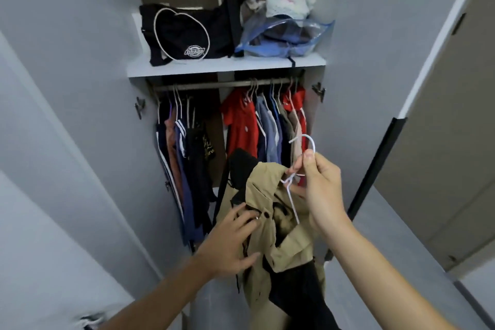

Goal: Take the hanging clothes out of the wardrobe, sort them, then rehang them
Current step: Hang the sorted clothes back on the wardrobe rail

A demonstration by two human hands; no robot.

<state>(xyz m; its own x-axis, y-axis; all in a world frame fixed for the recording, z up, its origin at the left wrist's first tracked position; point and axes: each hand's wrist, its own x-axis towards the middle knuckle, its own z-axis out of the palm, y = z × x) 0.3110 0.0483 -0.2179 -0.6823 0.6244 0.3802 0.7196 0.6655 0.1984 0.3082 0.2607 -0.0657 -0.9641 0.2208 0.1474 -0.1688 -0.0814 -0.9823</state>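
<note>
- At the left of the open wardrobe, a first cluster of hanging clothes, in navy, rust and black, hangs from the rail on white hangers.
- Above it, at upper left of the shelf, a black bag with white piping and a round logo patch lies on its side.
- Lower centre-left of the frame: the person's left hand presses against the front of a beige jacket, fingers spread over the fabric and the thumb stretched out below; no curled grip on the cloth is visible.
- Centre frame: the beige jacket, with black lining showing, hangs crumpled on a white hanger held out in front of the wardrobe, off the rail.
- Behind it, at centre-right, a second group of hanging garments, in red, blue, grey and tan, crowds the right end of the rail.
- Upper centre-right, on the shelf: a clear blue-edged plastic bag of folded clothing, topped by a white knitted item.
- Right of centre: the right hand pinches the neck of the white hanger between thumb and fingertips, its hook curving above the hand.
- Far right: a grey-brown door panel stands angled open.
</note>
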